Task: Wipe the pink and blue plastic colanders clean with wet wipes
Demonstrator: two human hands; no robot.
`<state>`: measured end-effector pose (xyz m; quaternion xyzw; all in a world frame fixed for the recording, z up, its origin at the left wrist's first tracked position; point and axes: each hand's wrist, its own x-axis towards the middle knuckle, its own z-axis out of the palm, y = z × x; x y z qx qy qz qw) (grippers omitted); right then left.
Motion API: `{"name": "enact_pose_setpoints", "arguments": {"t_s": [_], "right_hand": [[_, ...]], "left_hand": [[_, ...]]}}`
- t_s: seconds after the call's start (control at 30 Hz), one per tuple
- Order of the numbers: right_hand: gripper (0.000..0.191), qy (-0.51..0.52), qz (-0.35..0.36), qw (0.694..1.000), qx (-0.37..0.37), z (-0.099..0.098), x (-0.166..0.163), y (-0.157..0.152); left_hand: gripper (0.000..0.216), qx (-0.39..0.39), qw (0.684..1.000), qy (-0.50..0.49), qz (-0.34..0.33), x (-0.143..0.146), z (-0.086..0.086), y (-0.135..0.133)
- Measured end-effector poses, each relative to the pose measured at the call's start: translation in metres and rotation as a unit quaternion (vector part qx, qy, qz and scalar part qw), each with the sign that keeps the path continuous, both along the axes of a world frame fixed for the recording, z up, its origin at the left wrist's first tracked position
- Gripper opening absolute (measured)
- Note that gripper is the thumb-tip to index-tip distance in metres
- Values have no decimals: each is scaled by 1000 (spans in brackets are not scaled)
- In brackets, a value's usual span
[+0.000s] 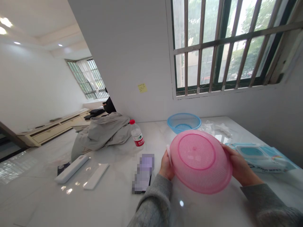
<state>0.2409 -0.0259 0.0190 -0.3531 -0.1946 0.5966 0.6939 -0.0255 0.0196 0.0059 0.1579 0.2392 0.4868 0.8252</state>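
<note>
My hands hold a pink plastic colander (200, 161) up off the white marble counter (111, 201), tilted with its perforated underside toward me. My left hand (166, 167) grips its near left rim and presses a white wipe (168, 154) against it. My right hand (239, 167) holds the opposite rim. Behind the colander sits a blue plastic basin (183, 122). A blue-and-white pack of wet wipes (261, 157) lies just beyond my right hand. Left of my left hand lies a pixelated flat object (143, 173).
A water bottle with a red cap (136, 133) stands by a grey jacket (101, 135). Two white oblong items (71, 169) lie at the counter's left. Crumpled clear plastic (214, 128) lies by the barred window (227, 44). A person in dark clothing (109, 105) is beyond the wall.
</note>
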Motion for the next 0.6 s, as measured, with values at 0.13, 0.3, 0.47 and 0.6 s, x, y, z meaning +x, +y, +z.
{"name": "enact_pose_setpoints", "arguments": {"t_s": [0.13, 0.3, 0.47, 0.6], "right_hand": [[26, 9, 10, 999, -52, 2, 4, -4], [21, 45, 24, 996, -79, 7, 5, -7], [30, 69, 33, 996, -45, 11, -2, -8], [30, 47, 57, 997, -20, 10, -10, -7]], "left_hand": [[44, 21, 1000, 13, -18, -2, -2, 1], [29, 20, 998, 34, 53, 1, -5, 1], [32, -13, 995, 0, 98, 3, -3, 1], [27, -12, 990, -41, 137, 3, -2, 5]]}}
